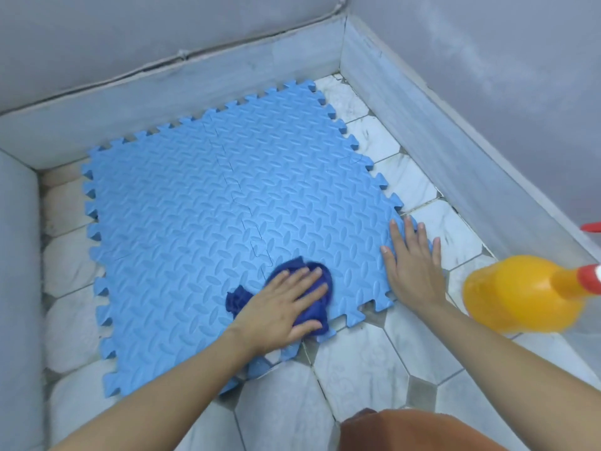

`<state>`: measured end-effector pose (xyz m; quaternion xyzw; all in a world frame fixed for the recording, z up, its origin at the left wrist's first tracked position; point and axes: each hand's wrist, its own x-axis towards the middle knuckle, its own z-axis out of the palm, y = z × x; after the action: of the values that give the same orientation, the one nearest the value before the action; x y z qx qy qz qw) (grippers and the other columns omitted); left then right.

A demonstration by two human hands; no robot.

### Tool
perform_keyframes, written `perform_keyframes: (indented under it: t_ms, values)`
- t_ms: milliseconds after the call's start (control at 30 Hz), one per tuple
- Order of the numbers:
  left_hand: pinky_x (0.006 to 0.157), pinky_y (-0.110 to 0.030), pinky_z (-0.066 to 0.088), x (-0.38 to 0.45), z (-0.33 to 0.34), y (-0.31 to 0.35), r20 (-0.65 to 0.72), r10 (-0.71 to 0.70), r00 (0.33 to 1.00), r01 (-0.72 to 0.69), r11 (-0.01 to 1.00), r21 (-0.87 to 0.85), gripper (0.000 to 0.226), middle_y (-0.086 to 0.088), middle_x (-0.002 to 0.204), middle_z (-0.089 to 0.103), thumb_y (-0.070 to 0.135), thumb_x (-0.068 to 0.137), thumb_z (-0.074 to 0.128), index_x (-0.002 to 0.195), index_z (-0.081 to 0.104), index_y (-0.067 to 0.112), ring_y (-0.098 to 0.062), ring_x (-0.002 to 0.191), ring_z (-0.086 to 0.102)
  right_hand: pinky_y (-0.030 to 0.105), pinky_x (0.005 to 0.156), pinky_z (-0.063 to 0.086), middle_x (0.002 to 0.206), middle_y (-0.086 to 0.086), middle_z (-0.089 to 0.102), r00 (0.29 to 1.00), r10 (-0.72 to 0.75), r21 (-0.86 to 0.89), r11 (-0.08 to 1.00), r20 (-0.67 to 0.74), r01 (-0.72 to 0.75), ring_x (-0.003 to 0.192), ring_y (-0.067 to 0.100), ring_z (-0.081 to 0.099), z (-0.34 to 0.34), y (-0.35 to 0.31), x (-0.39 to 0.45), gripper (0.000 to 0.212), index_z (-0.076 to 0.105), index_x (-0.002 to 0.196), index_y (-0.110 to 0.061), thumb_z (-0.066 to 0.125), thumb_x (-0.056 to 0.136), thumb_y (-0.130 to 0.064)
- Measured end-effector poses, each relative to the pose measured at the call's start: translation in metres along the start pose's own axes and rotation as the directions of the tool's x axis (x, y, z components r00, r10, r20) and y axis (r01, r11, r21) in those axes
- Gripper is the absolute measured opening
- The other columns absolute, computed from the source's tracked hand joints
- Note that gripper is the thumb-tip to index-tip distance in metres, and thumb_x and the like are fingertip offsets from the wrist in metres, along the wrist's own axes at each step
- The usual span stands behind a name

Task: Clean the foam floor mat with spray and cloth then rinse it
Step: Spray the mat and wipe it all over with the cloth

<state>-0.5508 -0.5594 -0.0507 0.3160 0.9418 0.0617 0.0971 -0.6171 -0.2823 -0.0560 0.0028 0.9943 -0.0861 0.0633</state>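
A light blue foam floor mat of interlocking tiles lies flat on the tiled floor in a walled corner. On the mat near its front edge sits a crumpled dark blue cloth, and my left hand presses down on it with fingers spread nearly straight. My right hand lies flat, fingers extended, on the mat's right corner. The yellow spray bottle with a red collar stands apart on the floor to the right of my right hand; its nozzle is cut off by the frame edge.
Low marble-clad kerbs and grey walls close in the back and right sides; a grey ledge bounds the left. White hexagon floor tiles show in front of the mat. A small red object sits at the right edge.
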Motion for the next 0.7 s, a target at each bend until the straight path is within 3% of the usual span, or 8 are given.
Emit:
perform_keyframes:
  t_ms: [133, 233, 300, 433, 600, 700]
  values:
    - [0.119, -0.032, 0.000, 0.008, -0.003, -0.025, -0.058, -0.399, 0.915, 0.388, 0.910, -0.145, 0.077, 0.006, 0.160, 0.001, 0.067, 0.090, -0.004, 0.152, 0.015, 0.027, -0.014, 0.148, 0.002, 0.047, 0.122, 0.001, 0.166, 0.002, 0.002, 0.998, -0.023, 0.015, 1.000, 0.051, 0.022, 0.153, 0.022, -0.001, -0.002, 0.009, 0.000, 0.060, 0.007, 0.157, -0.027, 0.014, 0.103, -0.052]
    - [0.118, -0.033, -0.003, 0.013, -0.007, -0.034, -0.056, -0.486, 0.872, 0.470, 0.864, -0.179, 0.087, 0.004, 0.161, -0.003, 0.071, 0.083, -0.011, 0.153, 0.012, 0.025, -0.014, 0.148, -0.004, 0.044, 0.122, -0.002, 0.166, 0.000, -0.002, 0.996, -0.025, 0.032, 0.999, 0.082, 0.022, 0.153, 0.021, -0.005, -0.006, 0.009, 0.000, 0.060, 0.004, 0.157, -0.028, 0.019, 0.103, -0.050]
    - [0.118, -0.033, -0.007, 0.011, -0.010, -0.032, -0.026, -0.469, 0.883, 0.457, 0.871, -0.182, 0.091, 0.003, 0.160, -0.008, 0.076, 0.081, -0.009, 0.154, 0.006, 0.024, -0.014, 0.147, -0.011, 0.043, 0.122, -0.003, 0.166, 0.000, -0.004, 0.995, -0.020, 0.044, 0.999, 0.098, 0.016, 0.153, 0.020, -0.007, -0.009, 0.009, -0.001, 0.060, 0.003, 0.157, -0.029, 0.020, 0.104, -0.049]
    - [0.119, -0.037, -0.009, -0.002, -0.007, -0.032, 0.048, -0.292, 0.955, 0.295, 0.949, -0.112, 0.100, 0.004, 0.159, -0.016, 0.087, 0.076, 0.014, 0.152, -0.005, 0.024, -0.012, 0.145, -0.021, 0.043, 0.121, -0.004, 0.166, 0.000, -0.005, 0.994, -0.007, 0.046, 0.999, 0.114, 0.002, 0.153, 0.020, -0.007, -0.013, 0.006, -0.006, 0.060, 0.003, 0.157, -0.028, 0.020, 0.104, -0.048]
    - [0.118, -0.028, -0.005, -0.005, -0.004, -0.036, -0.007, -0.246, 0.969, 0.241, 0.954, -0.179, 0.087, 0.007, 0.159, -0.001, 0.077, 0.084, 0.010, 0.153, 0.015, 0.023, -0.011, 0.147, -0.003, 0.043, 0.122, -0.003, 0.166, 0.001, -0.005, 0.992, -0.011, 0.060, 0.998, 0.124, 0.003, 0.153, 0.021, -0.007, -0.016, 0.003, -0.010, 0.059, 0.004, 0.157, -0.026, 0.021, 0.105, -0.046]
    - [0.117, -0.023, 0.002, -0.004, -0.009, -0.033, -0.063, -0.246, 0.967, 0.222, 0.940, -0.261, 0.076, 0.005, 0.157, 0.015, 0.067, 0.091, 0.023, 0.149, 0.031, 0.019, -0.014, 0.146, 0.013, 0.043, 0.122, -0.003, 0.166, 0.002, -0.003, 0.991, -0.025, 0.102, 0.995, 0.133, 0.011, 0.153, 0.020, -0.007, -0.020, 0.005, -0.019, 0.060, 0.006, 0.157, -0.024, 0.024, 0.105, -0.046]
